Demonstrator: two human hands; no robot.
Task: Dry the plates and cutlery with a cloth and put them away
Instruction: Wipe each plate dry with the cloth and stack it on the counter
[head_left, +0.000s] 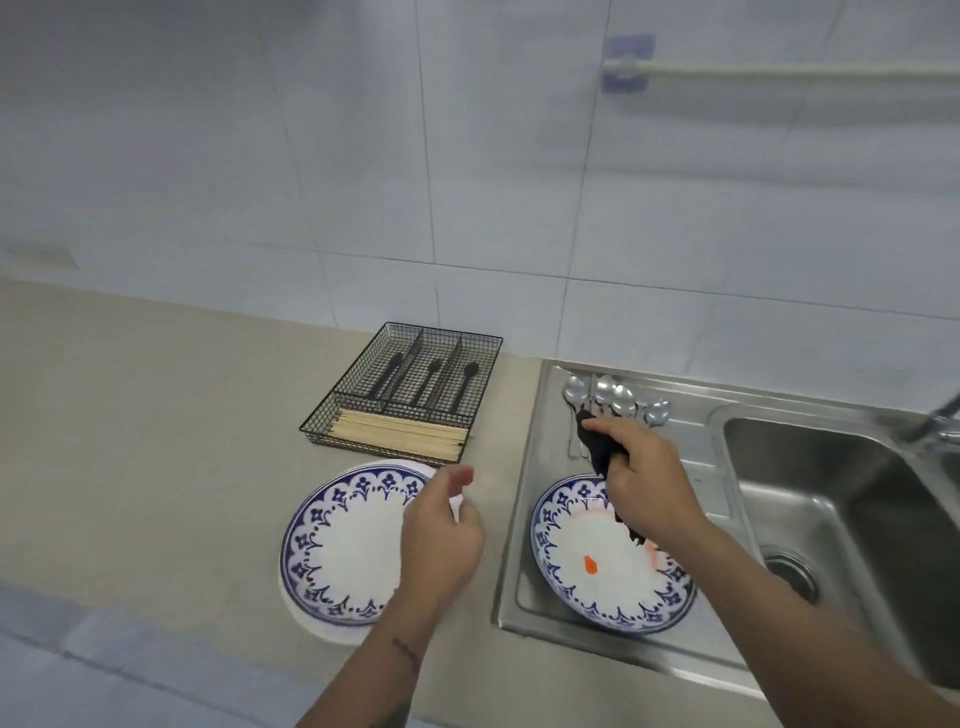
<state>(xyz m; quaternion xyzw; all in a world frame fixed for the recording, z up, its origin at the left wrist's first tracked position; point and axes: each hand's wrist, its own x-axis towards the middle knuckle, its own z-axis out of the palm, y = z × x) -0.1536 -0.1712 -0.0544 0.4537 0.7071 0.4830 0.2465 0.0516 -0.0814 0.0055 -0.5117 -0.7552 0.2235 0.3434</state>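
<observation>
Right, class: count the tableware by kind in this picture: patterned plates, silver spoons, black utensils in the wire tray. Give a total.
Patterned plates: 2, one on the counter, one on the drainboard
Silver spoons: 4 bowls visible
Black utensils in the wire tray: 3
Total: 9

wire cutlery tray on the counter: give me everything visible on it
The wire cutlery tray is a black metal mesh basket, rectangular and shallow, sitting flat on the beige counter near the tiled wall, left of the sink. Dividers make three long back compartments, each holding black utensils, and one front compartment across its width holding pale wooden chopsticks. Neither hand touches it. The plate in front lies close to its near edge.
</observation>
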